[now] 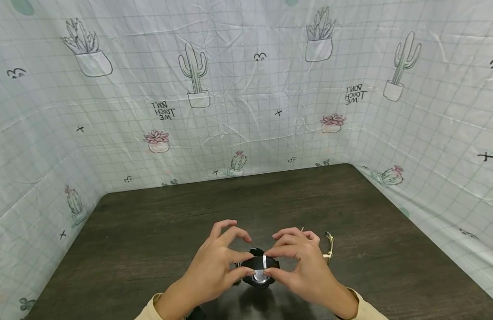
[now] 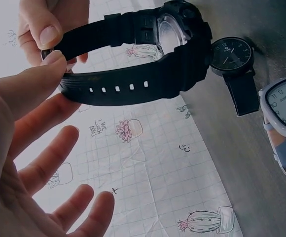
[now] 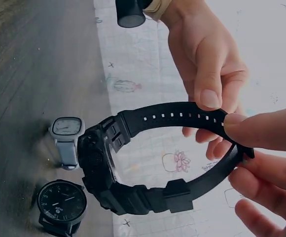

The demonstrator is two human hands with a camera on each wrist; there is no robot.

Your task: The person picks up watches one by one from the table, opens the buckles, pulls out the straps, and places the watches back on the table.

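Note:
A black sports wristwatch (image 1: 259,281) is held up between both hands, its strap bent round into a loop. My left hand (image 1: 216,260) pinches the strap between thumb and index finger, the other fingers spread. My right hand (image 1: 304,262) pinches the strap's end region close beside the left fingertips. In the left wrist view the perforated strap (image 2: 118,89) arches from the case, with a loose keeper on the other half. The right wrist view shows the strap ends (image 3: 232,131) overlapping at the fingertips; the buckle is largely hidden by the fingers.
A round black-dial watch (image 2: 232,55) and a square white watch (image 2: 283,103) sit on the dark wooden table (image 1: 170,218) beyond the held watch. A thin cream cord-like item (image 1: 329,249) lies by my right hand. A patterned cloth (image 1: 238,89) encloses the table's back and sides.

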